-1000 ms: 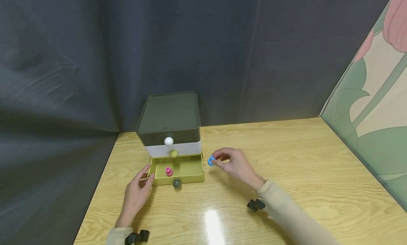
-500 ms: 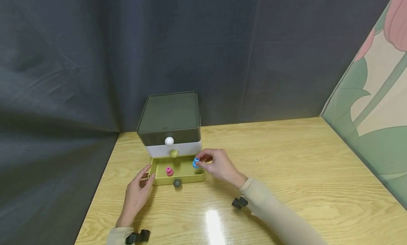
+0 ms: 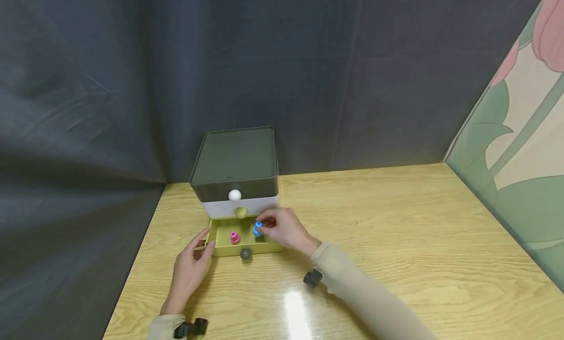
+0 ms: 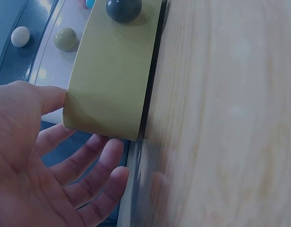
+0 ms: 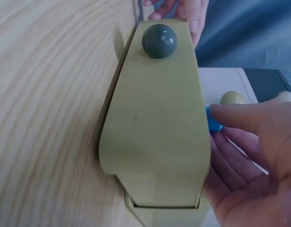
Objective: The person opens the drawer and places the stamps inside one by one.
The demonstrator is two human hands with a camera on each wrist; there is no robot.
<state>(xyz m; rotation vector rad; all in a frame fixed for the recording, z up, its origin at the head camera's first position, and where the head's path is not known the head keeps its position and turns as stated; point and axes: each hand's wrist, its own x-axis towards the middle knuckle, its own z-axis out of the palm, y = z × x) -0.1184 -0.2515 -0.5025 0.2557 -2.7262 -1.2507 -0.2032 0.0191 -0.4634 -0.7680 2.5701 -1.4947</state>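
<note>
My right hand (image 3: 284,228) pinches a blue piece (image 3: 257,228) between thumb and fingertips, holding it inside the open drawer (image 3: 220,249), toward its right half. In the right wrist view only a sliver of blue (image 5: 213,121) shows past my finger, behind the drawer's front wall; whether it touches the drawer floor I cannot tell.

My left hand (image 3: 188,271) lies relaxed and spread, holding nothing, with its thumb against the drawer's left front corner (image 4: 72,111) and the fingers down beside it on the counter (image 3: 396,232).

A pink piece (image 3: 235,238) stands in the drawer just left of the blue one, apart from it. A dark knob (image 3: 245,254) sticks out of the drawer front. The drawer is the lowest of a small cabinet (image 3: 235,158); above it come a white drawer with a yellowish knob (image 3: 240,212) and a dark one with a white knob (image 3: 234,195), both closed. My right hand covers the drawer's right wall.

Dark curtain (image 3: 132,75) hangs behind, a floral panel (image 3: 520,134) to the right, cut off by the frame.
</note>
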